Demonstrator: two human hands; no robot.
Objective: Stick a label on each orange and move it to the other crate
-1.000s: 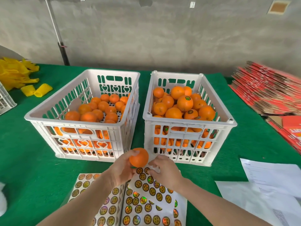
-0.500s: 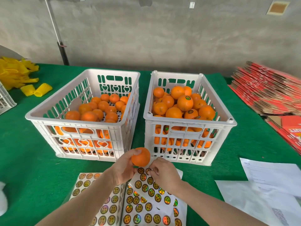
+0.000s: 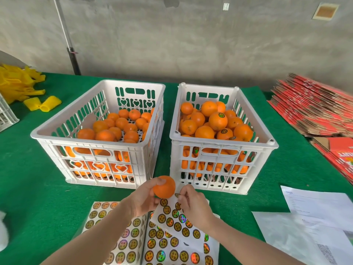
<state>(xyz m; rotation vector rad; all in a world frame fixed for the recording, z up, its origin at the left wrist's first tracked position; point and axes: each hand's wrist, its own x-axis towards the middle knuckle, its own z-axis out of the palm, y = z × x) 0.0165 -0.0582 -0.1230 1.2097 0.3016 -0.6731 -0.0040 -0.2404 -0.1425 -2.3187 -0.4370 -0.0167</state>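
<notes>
A green table cover spans the view. On it, side by side at centre, stand two white slotted crates: the left crate holds a shallow layer of plain oranges, and the right crate a heap of labelled oranges, several showing dark round stickers. Flattened red cartons lie stacked at far right, with paper sheets near right. Sticker sheets lie at near centre. Above them, the left hand grips one orange, fingers curled round it, just before the gap between the crates. The right hand pinches a label between thumb and forefinger, just beside the orange's lower right.
</notes>
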